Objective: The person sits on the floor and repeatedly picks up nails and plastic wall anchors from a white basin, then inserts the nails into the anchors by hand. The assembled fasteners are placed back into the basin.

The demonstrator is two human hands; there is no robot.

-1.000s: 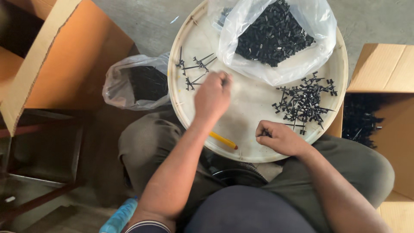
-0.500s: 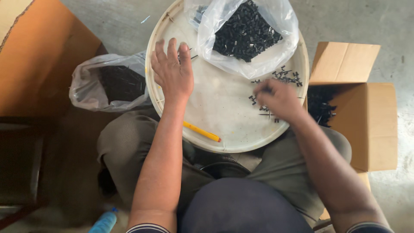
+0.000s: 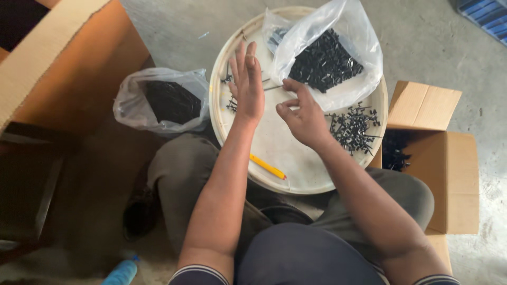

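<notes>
Cream tray (image 3: 296, 179): a round tray is being balanced on the lap, above grey floor.
Left hand (image 3: 247, 89): it is being held flat over the tray's far-left part, fingers straight and together, its grip closed on nothing.
Right hand (image 3: 303, 116): it is being held just right of the left hand, thumb and fingertips being pinched together; whether a small piece is caught cannot be told.
Black pieces (image 3: 351, 126): a loose heap is being kept on the tray, right of the right hand.
Clear bag (image 3: 325, 60): more black pieces are being held at the tray's far side.
Yellow pencil (image 3: 268, 167): it is lying near the tray's near edge.
Cardboard box (image 3: 438, 169): it is standing right of the tray.
</notes>
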